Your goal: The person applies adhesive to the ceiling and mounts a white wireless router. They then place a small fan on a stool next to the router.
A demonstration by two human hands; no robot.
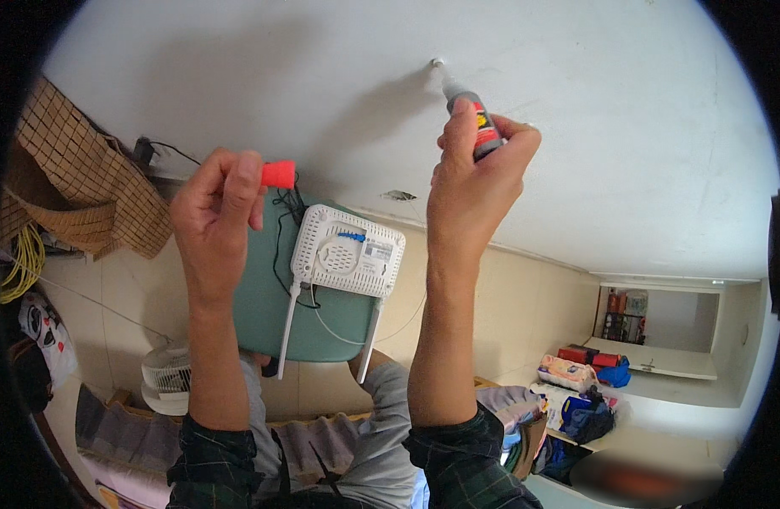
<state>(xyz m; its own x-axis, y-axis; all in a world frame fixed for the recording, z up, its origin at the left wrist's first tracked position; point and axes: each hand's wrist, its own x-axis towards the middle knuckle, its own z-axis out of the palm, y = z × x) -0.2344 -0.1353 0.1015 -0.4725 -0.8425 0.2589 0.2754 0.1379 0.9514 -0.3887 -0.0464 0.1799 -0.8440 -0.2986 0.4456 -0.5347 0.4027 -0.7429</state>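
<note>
My right hand [476, 180] is closed around a small grey glue bottle [463, 95] with a red and yellow label. Its pale nozzle points up at a small wall plug [437, 63] set in the white wall [593, 144]; whether the tip touches it I cannot tell. Between the thumb and fingers of my left hand [214, 208] is a red cap [279, 175], held off to the left, away from the bottle. Below and between my forearms, a white router [348, 252] lies with its vented, labelled underside showing and two antennas toward me.
The router rests on a green stool [259, 293] with black cables beside it. Brown checked matting [85, 170] leans at the left. A white fan [165, 377] stands lower left. An open white cabinet [678, 360] and piled bags [581, 411] are at the right.
</note>
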